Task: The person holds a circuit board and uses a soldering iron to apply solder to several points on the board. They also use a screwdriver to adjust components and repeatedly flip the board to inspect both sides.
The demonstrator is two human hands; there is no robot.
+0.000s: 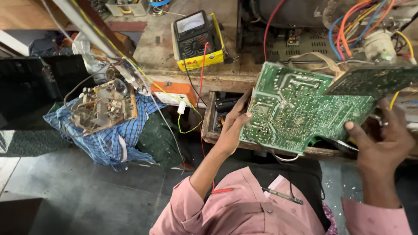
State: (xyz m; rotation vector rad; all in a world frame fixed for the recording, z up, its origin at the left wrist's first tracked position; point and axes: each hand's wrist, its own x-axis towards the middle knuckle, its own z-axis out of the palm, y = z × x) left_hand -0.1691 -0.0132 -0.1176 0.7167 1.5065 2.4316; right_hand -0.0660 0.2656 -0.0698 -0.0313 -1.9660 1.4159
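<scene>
The green circuit board (300, 109) was held solder side up between both hands, tilted above the front edge of the wooden desk (165, 56) and over an open drawer (209, 126) set just under that edge. The left hand (233, 124) gripped the board's near-left edge, thumb on top and fingers curled beneath; the right hand (383, 139) clasped its right edge, thumb pressed on the solder face, with something small and dark that I could not make out caught in the same grip. The likeliest slip, as I judged it, was the board twisting out of these edge grips, since each hand held only a narrow margin and cream leads (320, 58) ran from the board's far edge back toward the coloured wire bundle (352, 30) behind it; a tug there could strain a joint or snag the second, smaller green board (374, 80) overlapping its upper right corner. Bare fingers on the solder points risked pricks as well. The drawer below the board's left part held dark components, too shadowed to name. Left of the board, a yellow-cased analogue meter (196, 39) sat on the desk, its red and black leads trailing down past the drawer, and farther left an old chassis of parts (102, 104) rested on a blue checked cloth (109, 139).
</scene>
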